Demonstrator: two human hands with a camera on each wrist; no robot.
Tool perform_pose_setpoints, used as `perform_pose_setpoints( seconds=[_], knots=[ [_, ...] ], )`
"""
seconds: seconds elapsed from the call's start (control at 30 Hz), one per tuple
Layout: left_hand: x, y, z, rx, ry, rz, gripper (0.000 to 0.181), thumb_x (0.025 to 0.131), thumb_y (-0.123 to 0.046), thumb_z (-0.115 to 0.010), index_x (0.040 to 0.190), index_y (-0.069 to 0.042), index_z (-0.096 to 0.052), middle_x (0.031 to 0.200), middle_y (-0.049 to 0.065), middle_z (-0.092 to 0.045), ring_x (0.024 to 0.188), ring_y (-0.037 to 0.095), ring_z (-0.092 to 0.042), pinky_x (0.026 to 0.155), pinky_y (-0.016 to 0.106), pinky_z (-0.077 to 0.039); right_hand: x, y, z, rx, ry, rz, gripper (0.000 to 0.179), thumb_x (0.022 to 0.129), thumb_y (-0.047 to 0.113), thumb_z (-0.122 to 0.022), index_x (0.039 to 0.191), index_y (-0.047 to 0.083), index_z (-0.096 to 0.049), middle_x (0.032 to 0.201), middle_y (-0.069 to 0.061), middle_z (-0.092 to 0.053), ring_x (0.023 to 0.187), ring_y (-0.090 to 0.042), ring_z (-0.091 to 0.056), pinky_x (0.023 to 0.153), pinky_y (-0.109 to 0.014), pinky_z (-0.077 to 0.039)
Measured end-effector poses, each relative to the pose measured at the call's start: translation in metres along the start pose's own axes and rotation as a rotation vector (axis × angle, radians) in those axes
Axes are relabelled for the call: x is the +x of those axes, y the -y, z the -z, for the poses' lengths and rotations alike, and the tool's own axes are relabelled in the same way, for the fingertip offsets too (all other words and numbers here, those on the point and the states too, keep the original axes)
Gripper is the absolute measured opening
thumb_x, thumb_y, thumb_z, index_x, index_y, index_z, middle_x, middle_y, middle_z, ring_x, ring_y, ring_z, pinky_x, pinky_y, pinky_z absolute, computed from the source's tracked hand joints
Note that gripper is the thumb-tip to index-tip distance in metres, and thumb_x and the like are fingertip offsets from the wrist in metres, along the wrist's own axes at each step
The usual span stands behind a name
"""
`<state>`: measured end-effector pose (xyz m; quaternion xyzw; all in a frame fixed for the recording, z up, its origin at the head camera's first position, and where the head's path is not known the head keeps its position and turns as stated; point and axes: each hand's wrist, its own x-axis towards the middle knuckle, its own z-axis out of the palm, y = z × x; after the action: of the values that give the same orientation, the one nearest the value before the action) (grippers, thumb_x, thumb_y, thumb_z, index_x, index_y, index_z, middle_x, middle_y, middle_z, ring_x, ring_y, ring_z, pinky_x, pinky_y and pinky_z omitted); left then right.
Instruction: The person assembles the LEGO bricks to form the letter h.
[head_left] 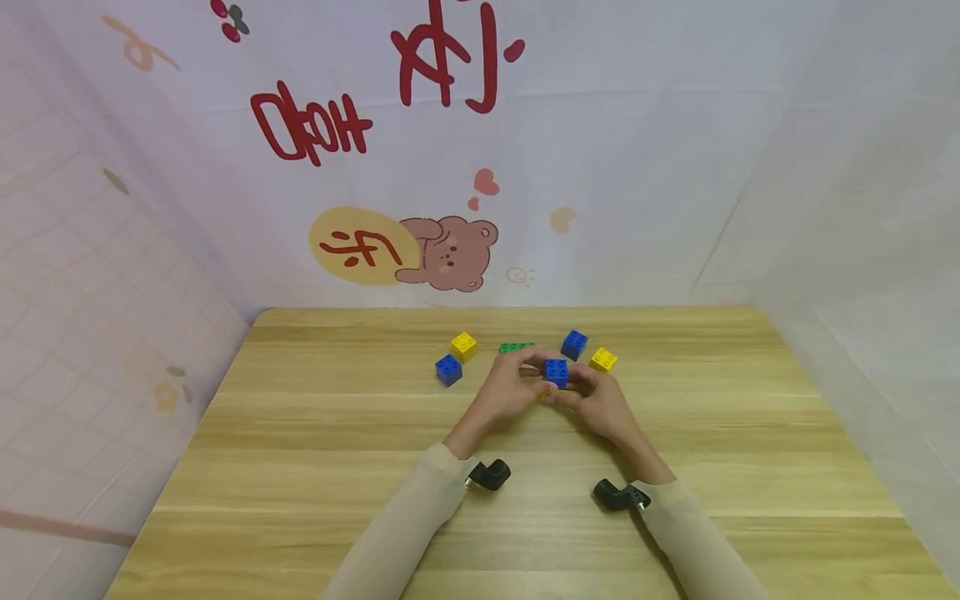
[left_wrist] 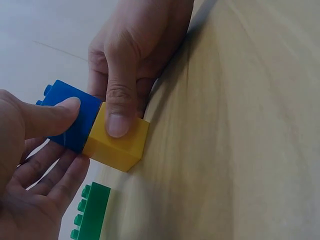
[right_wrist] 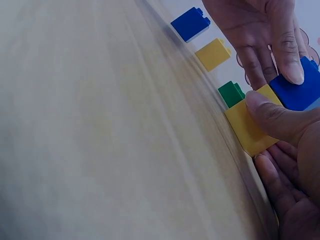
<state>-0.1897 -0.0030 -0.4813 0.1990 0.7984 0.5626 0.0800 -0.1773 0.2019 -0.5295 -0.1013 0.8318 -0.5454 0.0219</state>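
A blue toy brick (head_left: 557,372) sits on top of a yellow brick (left_wrist: 118,142), the two joined or pressed face to face. My left hand (head_left: 512,388) pinches the blue one, its thumb flat on the side in the left wrist view. On the yellow brick, the thumb and fingers of my right hand (head_left: 600,406) hold from the other side. Both hands are just above the table, in front of a long green brick (head_left: 516,347). In the head view the fingers hide most of the yellow brick.
Left of the hands lie a yellow brick (head_left: 463,346) and a blue brick (head_left: 448,370). Behind and right are another blue brick (head_left: 574,344) and a yellow brick (head_left: 603,360). A printed white cloth (head_left: 637,167) hangs behind the wooden table (head_left: 315,433).
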Motion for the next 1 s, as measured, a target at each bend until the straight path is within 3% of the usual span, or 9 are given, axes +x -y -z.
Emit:
perform_pose_setpoints(
  seconds=[0.33, 0.6, 0.8, 1.0],
  knots=[
    [-0.001, 0.006, -0.008, -0.05, -0.059, -0.023, 0.039, 0.09, 0.001, -0.075, 0.125, -0.015, -0.069, 0.112, 0.003, -0.071, 0.109, 0.018, -0.067, 0.103, 0.036, -0.058, 0.0, 0.003, 0.001, -0.005, -0.004, -0.005, 0.039, 0.086, 0.018, -0.085, 0.121, 0.007, -0.07, 0.116, -0.014, -0.075, 0.107, -0.029, -0.073, 0.09, -0.019, -0.058],
    [-0.001, 0.009, -0.016, -0.041, -0.121, -0.026, 0.046, 0.085, 0.007, -0.076, 0.124, -0.015, -0.069, 0.111, 0.005, -0.07, 0.107, 0.019, -0.065, 0.102, 0.039, -0.059, -0.002, 0.004, -0.001, -0.01, -0.005, 0.02, 0.04, 0.089, 0.012, -0.081, 0.125, 0.002, -0.068, 0.12, -0.019, -0.073, 0.111, -0.035, -0.072, 0.098, -0.042, -0.06],
    [0.0, 0.009, -0.021, -0.01, -0.155, -0.025, 0.052, 0.078, 0.01, -0.076, 0.124, -0.013, -0.069, 0.112, 0.003, -0.071, 0.106, 0.018, -0.064, 0.1, 0.034, -0.059, -0.001, 0.005, 0.0, -0.037, -0.014, -0.001, 0.04, 0.09, 0.021, -0.081, 0.125, 0.005, -0.069, 0.118, -0.015, -0.074, 0.106, -0.029, -0.073, 0.094, -0.028, -0.06],
    [0.001, 0.008, -0.024, 0.067, -0.171, -0.029, 0.052, 0.077, 0.013, -0.071, 0.12, -0.016, -0.07, 0.106, 0.003, -0.071, 0.098, 0.016, -0.066, 0.088, 0.026, -0.06, -0.001, 0.001, 0.0, -0.06, -0.029, 0.027, 0.035, 0.09, 0.025, -0.081, 0.121, 0.01, -0.072, 0.114, -0.011, -0.076, 0.105, -0.024, -0.074, 0.09, -0.019, -0.058]
  ],
)
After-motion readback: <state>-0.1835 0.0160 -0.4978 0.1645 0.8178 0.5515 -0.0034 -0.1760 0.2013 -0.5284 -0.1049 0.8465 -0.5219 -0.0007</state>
